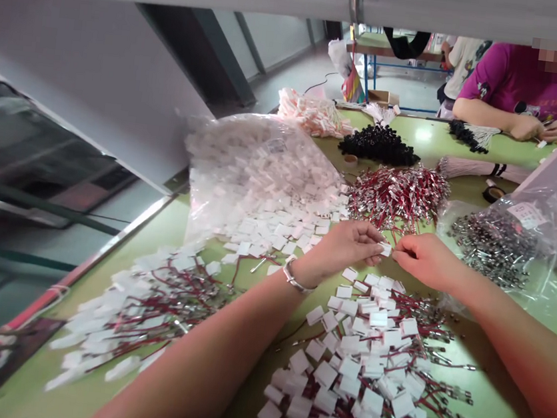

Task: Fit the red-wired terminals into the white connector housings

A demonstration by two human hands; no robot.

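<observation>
My left hand (361,243) is closed, with a small white plastic connector housing (385,249) pinched between thumb and fingertips. Close on its right, my right hand (415,253) is also closed in a pinch. A bit of red wire shows between the hands, but what the right fingertips hold is too small to make out. Just beyond lies a heap of red wires with metal terminals (398,192). Below the hands spreads a pile of white housings with red wires attached (352,358). Loose white housings (276,229) spill from a clear bag (258,160) left of my hands.
Another wired-housing pile (146,308) lies on the green table (541,373) by its left edge. Bagged metal parts (496,244) are at right. Black connectors (379,143), a black tape roll (493,193) and a white wire bundle (484,170) lie farther back. A co-worker (533,90) sits across.
</observation>
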